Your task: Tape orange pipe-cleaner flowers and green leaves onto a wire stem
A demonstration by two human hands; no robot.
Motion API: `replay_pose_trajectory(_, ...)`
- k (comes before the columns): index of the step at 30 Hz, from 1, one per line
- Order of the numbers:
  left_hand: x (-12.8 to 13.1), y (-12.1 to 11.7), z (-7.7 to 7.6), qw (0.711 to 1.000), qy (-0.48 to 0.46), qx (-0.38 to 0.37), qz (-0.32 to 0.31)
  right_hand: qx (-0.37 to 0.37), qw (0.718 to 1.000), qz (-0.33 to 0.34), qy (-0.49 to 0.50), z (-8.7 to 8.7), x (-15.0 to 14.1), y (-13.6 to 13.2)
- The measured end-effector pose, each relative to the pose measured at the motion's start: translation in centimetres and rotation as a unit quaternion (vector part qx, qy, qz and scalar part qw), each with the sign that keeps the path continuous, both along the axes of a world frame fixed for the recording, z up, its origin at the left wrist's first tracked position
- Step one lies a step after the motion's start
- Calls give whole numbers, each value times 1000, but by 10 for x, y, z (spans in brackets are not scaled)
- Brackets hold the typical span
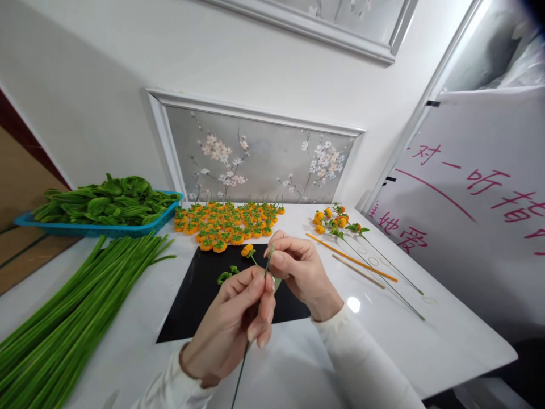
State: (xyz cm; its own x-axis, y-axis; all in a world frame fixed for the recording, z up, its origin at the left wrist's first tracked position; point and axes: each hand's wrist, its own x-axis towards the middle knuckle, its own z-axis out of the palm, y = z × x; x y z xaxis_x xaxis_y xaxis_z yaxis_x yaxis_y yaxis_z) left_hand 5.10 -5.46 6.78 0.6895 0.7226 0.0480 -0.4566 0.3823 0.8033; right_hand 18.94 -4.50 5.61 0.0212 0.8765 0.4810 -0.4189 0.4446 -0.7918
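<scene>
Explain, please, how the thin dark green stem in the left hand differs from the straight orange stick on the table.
The thin dark green stem is held in the left hand, while the straight orange stick lies on the white table. The stem runs past the picture's lower edge; the stick shows both ends. Both are long and slender.

**Light and Clarity: Bright Centre, Darker Margins**

Illumination is bright over the white table [426, 355], apparently from above; a round glare spot [353, 304] burns out its glossy top just beside the right wrist [326, 301]. A soft grey shadow covers part of the wall [106, 62] at upper left. The board [451, 199] stands in duller light; the lower right corner is near black. Wide-angle distortion slants the picture frames [255, 112] and stretches the green stems [80, 324]. Fine detail at the fingertips [276, 258] is slightly soft.
</scene>
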Motion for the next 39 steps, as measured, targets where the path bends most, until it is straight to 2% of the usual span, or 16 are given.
replay_pose_trajectory(4,-1,1,-3,999,-23,-22,-44,7,998,46,39,2,-1,-1)
replay_pose_trajectory(7,-1,0,-3,998,-22,-24,-52,6,998,41,43,4,-2,-3)
replay_pose_trajectory(9,0,0,-2,999,-12,-11,-37,-1,999,20,30,6,-2,-4)
replay_pose_trajectory(13,3,-1,0,998,25,45,40,-9,1000,-23,-1,8,-1,-6)
replay_pose_trajectory(16,3,-1,2,996,49,43,68,1,999,-37,-3,9,-2,-8)
replay_pose_trajectory(25,0,-3,1,999,40,6,30,-30,999,-11,11,9,-3,-8)
replay_pose_trajectory(33,2,-4,3,999,36,-1,26,-76,996,8,39,7,-4,-5)
replay_pose_trajectory(39,2,-4,0,1000,15,-12,3,-103,991,72,44,4,-4,-3)
